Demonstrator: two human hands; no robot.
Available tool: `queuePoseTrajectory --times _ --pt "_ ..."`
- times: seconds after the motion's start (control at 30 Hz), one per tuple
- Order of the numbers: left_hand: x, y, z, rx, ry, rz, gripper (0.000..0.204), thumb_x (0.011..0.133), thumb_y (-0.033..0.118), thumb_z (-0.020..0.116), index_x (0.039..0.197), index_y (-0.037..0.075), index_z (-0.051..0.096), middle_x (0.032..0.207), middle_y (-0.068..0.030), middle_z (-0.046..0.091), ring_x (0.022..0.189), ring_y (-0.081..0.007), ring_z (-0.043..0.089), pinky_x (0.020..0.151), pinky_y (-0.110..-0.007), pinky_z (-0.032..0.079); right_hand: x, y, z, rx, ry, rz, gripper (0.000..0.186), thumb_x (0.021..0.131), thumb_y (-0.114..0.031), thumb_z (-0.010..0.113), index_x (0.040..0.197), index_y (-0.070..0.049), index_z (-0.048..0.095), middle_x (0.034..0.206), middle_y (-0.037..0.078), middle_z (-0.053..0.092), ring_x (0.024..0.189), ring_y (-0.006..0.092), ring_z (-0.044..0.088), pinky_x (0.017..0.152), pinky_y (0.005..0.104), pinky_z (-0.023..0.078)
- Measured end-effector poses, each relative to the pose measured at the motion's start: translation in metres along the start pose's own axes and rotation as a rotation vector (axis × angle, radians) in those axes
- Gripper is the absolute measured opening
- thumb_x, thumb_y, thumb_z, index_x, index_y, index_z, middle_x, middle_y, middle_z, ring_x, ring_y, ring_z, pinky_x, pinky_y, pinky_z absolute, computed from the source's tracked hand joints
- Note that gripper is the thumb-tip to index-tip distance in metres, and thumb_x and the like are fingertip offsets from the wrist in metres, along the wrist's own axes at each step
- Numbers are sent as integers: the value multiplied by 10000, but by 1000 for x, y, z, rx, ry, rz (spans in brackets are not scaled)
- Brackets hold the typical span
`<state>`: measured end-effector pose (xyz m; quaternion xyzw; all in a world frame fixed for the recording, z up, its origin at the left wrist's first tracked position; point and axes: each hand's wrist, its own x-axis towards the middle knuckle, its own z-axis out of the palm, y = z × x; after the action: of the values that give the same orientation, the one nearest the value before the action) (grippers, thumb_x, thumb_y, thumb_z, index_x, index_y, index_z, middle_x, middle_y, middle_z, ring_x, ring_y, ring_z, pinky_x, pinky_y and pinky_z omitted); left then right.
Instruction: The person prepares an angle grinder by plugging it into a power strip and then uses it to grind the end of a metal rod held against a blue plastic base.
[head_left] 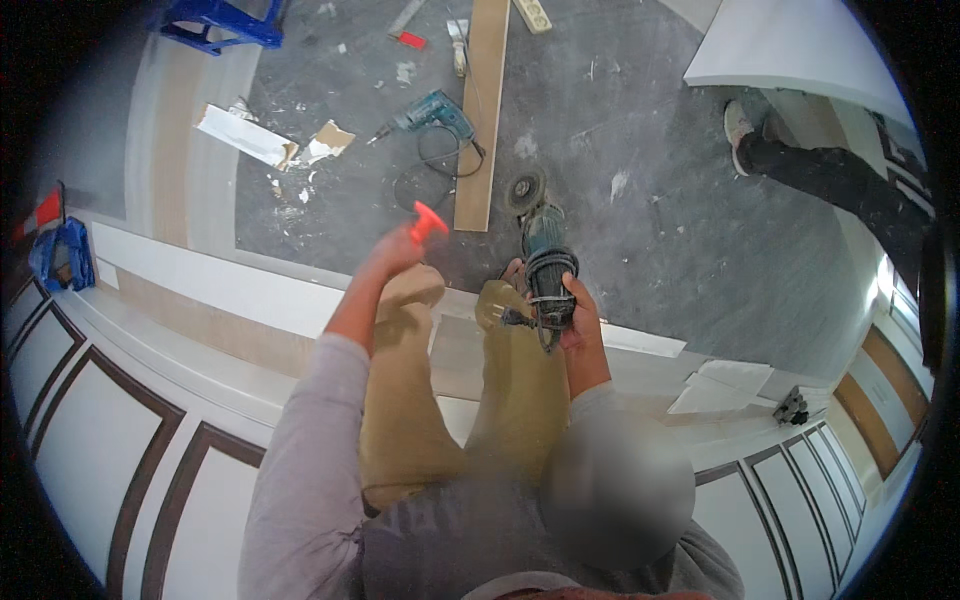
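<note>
My right hand (582,315) grips an angle grinder (545,232) by its body, with the disc end pointing away from me. Its black cord (552,275) is wound around the body, and the plug (516,317) hangs at the left side. In my left hand (396,254) is a small bright orange-red T-shaped piece (429,222), slightly blurred, closed in the fingers; its exact kind does not show. Both hands are in front of my knees, above the edge where I sit.
On the grey floor lie a drill (437,112), a wooden plank (484,110), a power strip (533,14) and broken white board (250,135). A blue stool (222,22) stands far left. Another person's leg (830,168) is at right, below a white panel (800,45).
</note>
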<state>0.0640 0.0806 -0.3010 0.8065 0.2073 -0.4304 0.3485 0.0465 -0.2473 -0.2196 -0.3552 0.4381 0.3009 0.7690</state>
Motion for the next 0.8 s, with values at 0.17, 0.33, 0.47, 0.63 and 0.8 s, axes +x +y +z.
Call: queuePoseTrajectory --times 0.17,0.33,0.47,0.63,0.8 --pt "103 -4 39 -27 87 26 396 816 208 582 1159 15 538 1138 -287 630 1106 -434 594 927 -500 481 45 13 -3 150 -142 10 472 913 -318 636 1200 41 533 1013 191 659 871 318 680 775 442 578" --pt "176 0 127 32 113 95 334 822 150 575 1130 24 553 1090 -269 641 1051 -435 614 890 -510 497 87 23 -11 153 -125 -106 507 930 -369 587 1195 59 525 991 225 650 854 321 678 735 432 578" --pt "215 13 187 56 117 237 302 825 97 582 1121 37 571 1018 -233 644 1012 -434 626 869 -509 507 114 14 -6 122 -186 -180 523 929 -396 566 1193 54 530 976 241 655 809 309 685 678 402 581" --pt "292 8 240 306 270 520 253 865 139 566 1103 61 598 984 -197 629 974 -412 634 816 -495 525 139 -8 21 104 -308 -302 559 908 -395 595 1214 60 488 1041 252 604 858 369 655 607 380 608" --pt "315 42 250 130 467 595 225 883 186 557 1056 58 625 927 -187 645 888 -374 645 765 -470 531 159 -30 26 42 -595 -476 603 890 -396 628 1231 72 462 1126 258 553 937 412 630 602 388 631"
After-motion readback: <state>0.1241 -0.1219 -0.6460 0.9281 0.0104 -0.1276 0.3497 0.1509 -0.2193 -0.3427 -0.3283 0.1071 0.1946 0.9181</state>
